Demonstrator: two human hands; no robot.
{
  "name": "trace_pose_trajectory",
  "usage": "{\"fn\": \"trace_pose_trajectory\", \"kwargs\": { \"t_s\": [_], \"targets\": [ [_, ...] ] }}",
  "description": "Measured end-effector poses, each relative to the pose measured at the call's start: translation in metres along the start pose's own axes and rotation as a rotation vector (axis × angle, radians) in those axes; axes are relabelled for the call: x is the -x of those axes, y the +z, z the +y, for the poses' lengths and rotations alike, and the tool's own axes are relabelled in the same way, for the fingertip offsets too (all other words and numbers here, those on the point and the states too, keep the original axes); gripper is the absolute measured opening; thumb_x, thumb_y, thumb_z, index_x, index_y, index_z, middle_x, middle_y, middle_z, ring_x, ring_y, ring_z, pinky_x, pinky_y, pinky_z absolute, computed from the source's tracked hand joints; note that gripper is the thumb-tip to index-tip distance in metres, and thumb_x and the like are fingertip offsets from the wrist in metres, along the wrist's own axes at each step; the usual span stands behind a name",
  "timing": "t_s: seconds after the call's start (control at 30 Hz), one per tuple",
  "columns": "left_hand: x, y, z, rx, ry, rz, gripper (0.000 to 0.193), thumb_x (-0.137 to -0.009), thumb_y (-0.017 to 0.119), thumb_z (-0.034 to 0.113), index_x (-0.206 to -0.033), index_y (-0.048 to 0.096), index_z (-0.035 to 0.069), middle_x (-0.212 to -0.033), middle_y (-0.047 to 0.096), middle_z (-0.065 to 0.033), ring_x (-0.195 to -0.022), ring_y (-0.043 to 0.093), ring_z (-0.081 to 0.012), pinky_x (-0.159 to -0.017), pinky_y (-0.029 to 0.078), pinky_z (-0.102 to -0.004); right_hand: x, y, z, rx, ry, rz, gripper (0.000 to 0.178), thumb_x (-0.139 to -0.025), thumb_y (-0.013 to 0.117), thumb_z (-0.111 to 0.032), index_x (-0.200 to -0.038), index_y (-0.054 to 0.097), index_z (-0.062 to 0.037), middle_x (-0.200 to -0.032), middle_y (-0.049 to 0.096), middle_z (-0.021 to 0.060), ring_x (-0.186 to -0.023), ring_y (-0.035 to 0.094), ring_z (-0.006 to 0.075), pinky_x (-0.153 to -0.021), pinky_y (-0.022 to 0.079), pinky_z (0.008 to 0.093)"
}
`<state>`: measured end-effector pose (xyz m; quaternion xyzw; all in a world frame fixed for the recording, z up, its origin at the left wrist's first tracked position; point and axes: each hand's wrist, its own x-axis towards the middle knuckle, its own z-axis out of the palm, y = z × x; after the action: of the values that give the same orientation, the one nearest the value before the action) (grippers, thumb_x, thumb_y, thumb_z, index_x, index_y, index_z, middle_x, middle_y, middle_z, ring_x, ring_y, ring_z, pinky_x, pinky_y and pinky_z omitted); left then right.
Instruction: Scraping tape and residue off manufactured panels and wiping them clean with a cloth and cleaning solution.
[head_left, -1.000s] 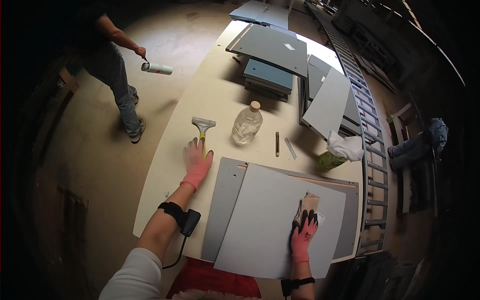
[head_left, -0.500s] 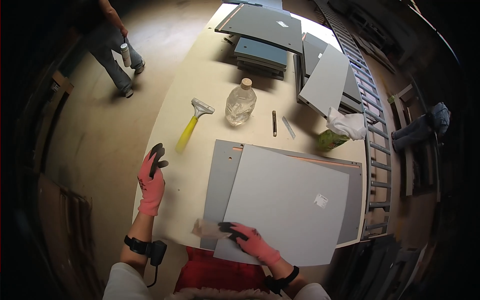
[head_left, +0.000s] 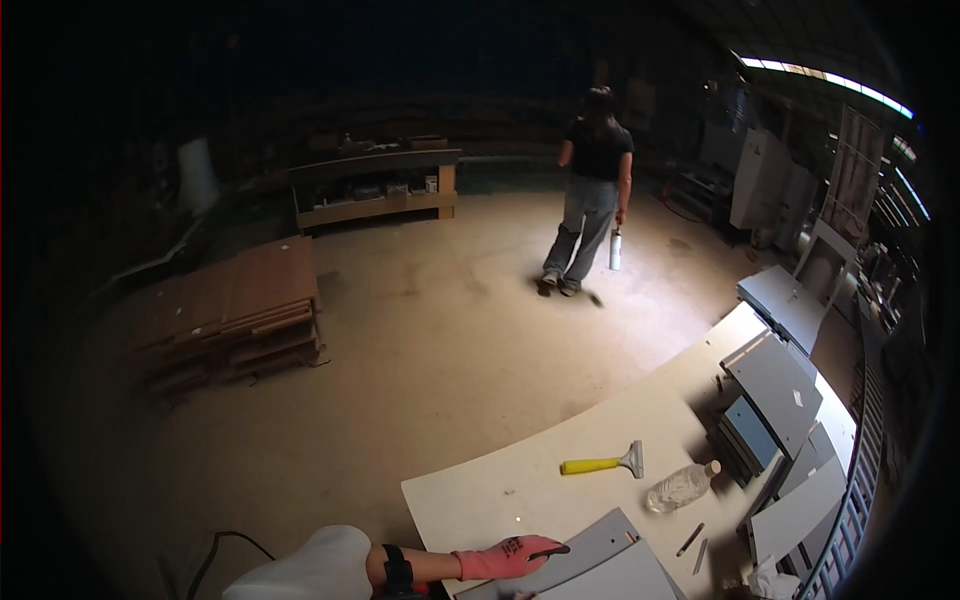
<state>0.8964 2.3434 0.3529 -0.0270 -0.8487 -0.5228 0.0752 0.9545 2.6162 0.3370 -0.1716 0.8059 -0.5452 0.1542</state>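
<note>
My left hand (head_left: 508, 558), in a pink glove with dark fingertips, reaches in from the lower left. Its fingers lie stretched out over the grey lower panel (head_left: 590, 540), with nothing visible in them. A lighter grey panel (head_left: 615, 578) overlaps that one and runs out of the picture at the bottom. My right hand is out of sight; a small dark patch at the lower edge is too cut off to make out. Beyond the panels lie a scraper (head_left: 600, 465) with a yellow handle and a clear bottle (head_left: 682, 488) with a tan cap, tipped sideways in this view.
Stacked grey panels (head_left: 775, 385) stand along the table's far right side, beside a roller conveyor (head_left: 860, 480). A dark, slim tool (head_left: 690, 540) and a metal strip (head_left: 700, 556) lie near the bottle. A person (head_left: 595, 190) carries a white canister; brown boards (head_left: 240, 290) are piled left.
The view has swung left and up toward the floor and the walking person. My left hand has come from beside the panels onto them. My right hand and its brownish cloth have left view.
</note>
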Motion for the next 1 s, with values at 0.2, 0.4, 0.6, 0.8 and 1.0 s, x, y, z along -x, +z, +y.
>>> {"fn": "trace_pose_trajectory", "kwargs": {
  "t_s": [0.2,0.4,0.6,0.8,1.0],
  "targets": [
    [0.133,0.032,-0.019,-0.300,-0.230,-0.009,0.031,-0.085,0.048,0.024,-0.114,0.059,0.018,-0.111,0.061,-0.0104,-0.104,0.056,-0.0294,-0.091,0.044,-0.0423,-0.051,-0.094,0.119,0.449,-0.246,-0.172,0.049,-0.085,0.052,-0.033,-0.129,0.042,-0.0141,-0.127,0.049,0.0168,-0.118,0.042,0.0341,-0.099,0.032,0.0431],
    [0.276,0.064,-0.023,-0.377,-0.434,0.335,0.031,-0.088,0.043,0.019,-0.115,0.057,0.013,-0.113,0.059,-0.0129,-0.107,0.054,-0.0285,-0.090,0.044,-0.0433,-0.044,-0.050,-0.020,1.060,-0.533,0.085,0.049,-0.085,0.051,-0.032,-0.131,0.045,-0.0143,-0.123,0.052,0.0180,-0.113,0.046,0.0350,-0.095,0.036,0.0471],
    [0.355,0.090,-0.028,-0.381,-0.565,0.437,0.031,-0.088,0.043,0.018,-0.115,0.056,0.013,-0.113,0.059,-0.0133,-0.107,0.053,-0.0282,-0.090,0.044,-0.0431,-0.020,-0.054,-0.021,1.722,-0.715,0.342,0.054,-0.085,0.052,-0.032,-0.135,0.041,-0.0150,-0.124,0.052,0.0187,-0.115,0.046,0.0343,-0.096,0.036,0.0479],
    [0.410,0.077,-0.056,-0.386,-0.563,0.257,0.031,-0.088,0.042,0.017,-0.115,0.055,0.012,-0.113,0.059,-0.0136,-0.108,0.053,-0.0280,-0.090,0.044,-0.0428,-0.065,-0.051,0.051,0.944,-0.361,0.240,0.040,-0.090,0.051,-0.031,-0.123,0.054,-0.0086,-0.129,0.049,0.0158,-0.120,0.043,0.0323,-0.100,0.034,0.0455],
    [0.414,0.051,-0.102,-0.432,-0.519,0.082,0.031,-0.088,0.041,0.016,-0.116,0.055,0.011,-0.113,0.059,-0.0140,-0.108,0.053,-0.0277,-0.090,0.044,-0.0426,-0.062,-0.065,0.057,1.040,-0.232,0.322,0.041,-0.092,0.046,-0.028,-0.128,0.049,-0.0089,-0.134,0.044,0.0174,-0.123,0.039,0.0326,-0.104,0.028,0.0450]
  ]
}}
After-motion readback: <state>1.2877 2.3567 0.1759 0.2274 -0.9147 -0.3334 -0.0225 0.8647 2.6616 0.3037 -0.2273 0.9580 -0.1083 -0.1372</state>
